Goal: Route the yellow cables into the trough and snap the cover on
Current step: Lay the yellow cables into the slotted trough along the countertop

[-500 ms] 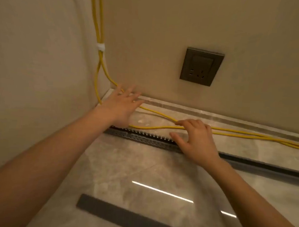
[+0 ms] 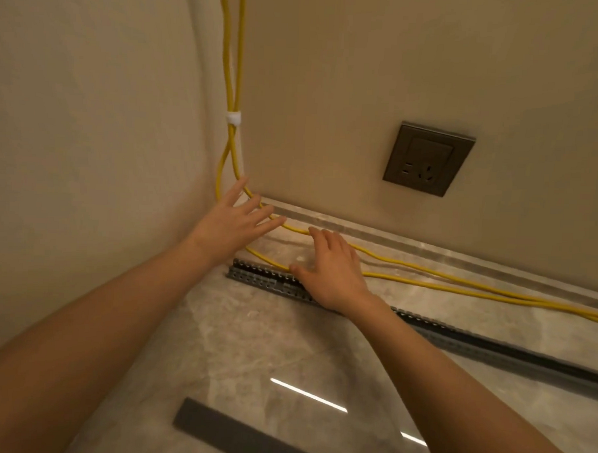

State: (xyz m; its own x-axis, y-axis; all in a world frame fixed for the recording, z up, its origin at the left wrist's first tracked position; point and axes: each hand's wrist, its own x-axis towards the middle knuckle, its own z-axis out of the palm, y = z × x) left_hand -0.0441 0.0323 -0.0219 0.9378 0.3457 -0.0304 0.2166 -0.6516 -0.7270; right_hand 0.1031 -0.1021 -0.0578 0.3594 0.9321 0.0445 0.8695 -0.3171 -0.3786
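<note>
Two yellow cables (image 2: 544, 303), round-jacketed, drop down the wall corner, cinched together by a white tie (image 2: 233, 118). Below the tie they split, bend at the floor's back-left corner and run right along the floor's back edge, between the skirting (image 2: 427, 248) and the trough (image 2: 264, 280). Both lie on the tile behind the trough, neither one inside it.

Trough is a long narrow grey channel with slotted, toothed side walls. It sits flat on the floor (image 2: 251, 344), its left end near the back-left corner, its body angling off to the right edge.

Cover (image 2: 230, 428) is a flat matte dark-grey strip lying loose at the floor's near edge, well apart from the trough.

Left hand (image 2: 236, 220): palm down, fingers straight and fanned wide, laid over the cable bend at the corner. It holds nothing, just touches.

Right hand (image 2: 330, 265): palm down just right of the left, fingers loosely arched with tips on the upper cable. The thumb is splayed out toward the trough's top edge by the lower cable, well clear of the fingers, so no pinch. The hand hides a stretch of both cables and part of the trough.

The floor is glossy marble-look tile with two bright strip reflections. Skirting is a polished stone band of the same look. Walls are plain matte beige. A socket (image 2: 429, 159) sits on the back wall above the skirting: dark rectangular plate, metallic sheen.
</note>
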